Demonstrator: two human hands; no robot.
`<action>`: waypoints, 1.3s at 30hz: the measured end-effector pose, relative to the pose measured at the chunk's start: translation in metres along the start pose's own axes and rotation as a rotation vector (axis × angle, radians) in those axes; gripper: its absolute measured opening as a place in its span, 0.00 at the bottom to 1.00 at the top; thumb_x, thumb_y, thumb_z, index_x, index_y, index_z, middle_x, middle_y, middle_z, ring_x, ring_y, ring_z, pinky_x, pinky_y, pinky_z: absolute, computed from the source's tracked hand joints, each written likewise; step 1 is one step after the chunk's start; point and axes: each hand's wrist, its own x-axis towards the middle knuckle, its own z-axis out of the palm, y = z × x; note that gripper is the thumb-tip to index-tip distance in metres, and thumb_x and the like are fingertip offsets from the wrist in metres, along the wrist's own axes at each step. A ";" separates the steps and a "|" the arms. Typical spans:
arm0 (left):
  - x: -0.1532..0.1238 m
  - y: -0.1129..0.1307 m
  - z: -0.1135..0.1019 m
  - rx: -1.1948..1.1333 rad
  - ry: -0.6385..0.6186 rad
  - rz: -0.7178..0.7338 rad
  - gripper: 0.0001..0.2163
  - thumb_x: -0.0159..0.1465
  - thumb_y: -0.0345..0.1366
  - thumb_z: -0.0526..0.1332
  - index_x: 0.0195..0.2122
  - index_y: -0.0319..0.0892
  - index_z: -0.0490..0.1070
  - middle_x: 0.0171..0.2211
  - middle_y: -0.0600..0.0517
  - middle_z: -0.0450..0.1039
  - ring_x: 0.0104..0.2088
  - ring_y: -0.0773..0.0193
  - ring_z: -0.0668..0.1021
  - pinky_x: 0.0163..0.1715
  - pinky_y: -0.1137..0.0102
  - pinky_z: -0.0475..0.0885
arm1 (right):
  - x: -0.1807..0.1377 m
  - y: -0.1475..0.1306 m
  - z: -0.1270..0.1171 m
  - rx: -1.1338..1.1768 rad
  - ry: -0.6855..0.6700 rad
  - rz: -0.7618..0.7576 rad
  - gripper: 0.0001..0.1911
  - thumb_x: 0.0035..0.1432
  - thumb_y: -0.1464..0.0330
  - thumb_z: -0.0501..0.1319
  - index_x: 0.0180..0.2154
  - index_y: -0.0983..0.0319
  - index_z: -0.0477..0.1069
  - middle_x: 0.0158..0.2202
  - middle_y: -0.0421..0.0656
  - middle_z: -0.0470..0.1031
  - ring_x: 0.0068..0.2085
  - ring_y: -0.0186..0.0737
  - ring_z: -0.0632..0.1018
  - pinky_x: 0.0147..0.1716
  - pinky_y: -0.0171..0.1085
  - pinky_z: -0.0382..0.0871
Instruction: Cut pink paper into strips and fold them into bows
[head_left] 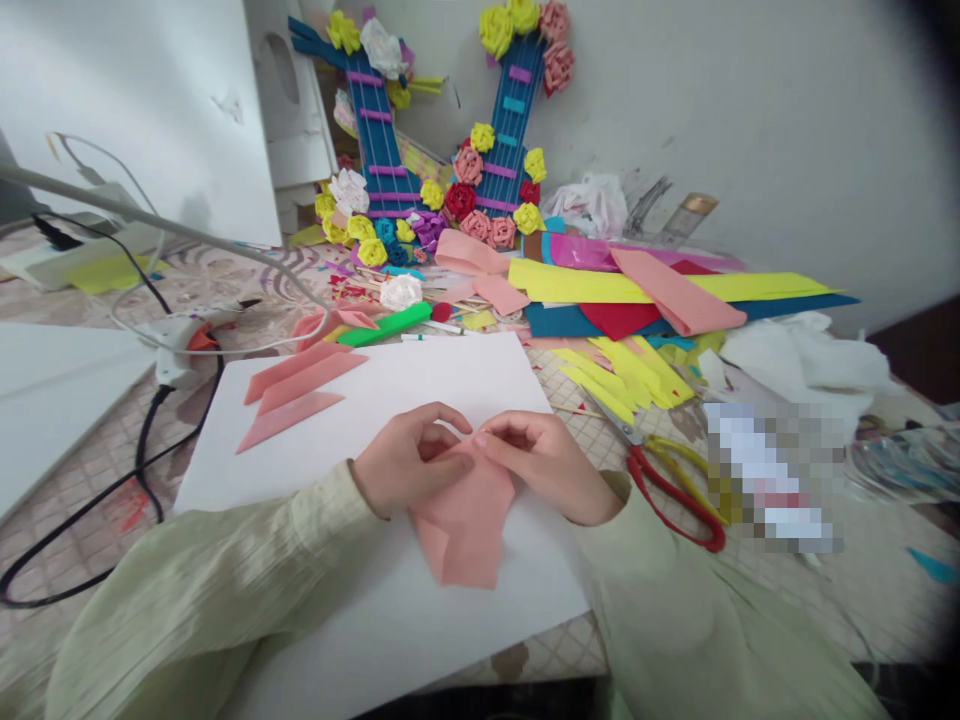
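Between my hands is a sheet of pink crepe paper (469,540), its creased lower part hanging over a white board (345,600). My left hand (412,455) pinches its upper left edge between thumb and fingers. At the top corner my right hand (544,455) grips the same paper, with thumb and forefinger pressed together. The two sets of fingertips almost meet there, and what lies right under them is hidden. Several folded pink paper strips (300,385) rest on the board's far left part.
Red-and-yellow scissors (675,480) lie right of the board, near yellow paper pieces (637,370). Long coloured paper sheets (585,280) are stacked behind. Two blue guitar-shaped crafts (386,150) with paper flowers lean on the wall. A power strip (180,350) with cables sits at left.
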 end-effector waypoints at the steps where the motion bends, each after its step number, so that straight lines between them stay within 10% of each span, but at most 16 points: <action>1: 0.000 0.000 0.000 0.006 0.000 0.001 0.10 0.50 0.34 0.59 0.34 0.39 0.63 0.24 0.51 0.72 0.24 0.67 0.71 0.23 0.73 0.65 | 0.000 0.000 0.000 0.003 -0.001 0.001 0.08 0.51 0.66 0.57 0.29 0.64 0.71 0.29 0.42 0.73 0.31 0.34 0.72 0.29 0.32 0.65; 39: 0.002 0.000 -0.003 -0.133 0.021 -0.055 0.12 0.48 0.33 0.62 0.33 0.39 0.64 0.24 0.53 0.72 0.26 0.67 0.73 0.29 0.70 0.67 | 0.001 0.000 -0.007 0.018 0.012 -0.047 0.08 0.51 0.66 0.58 0.30 0.64 0.72 0.27 0.41 0.73 0.30 0.33 0.72 0.28 0.30 0.65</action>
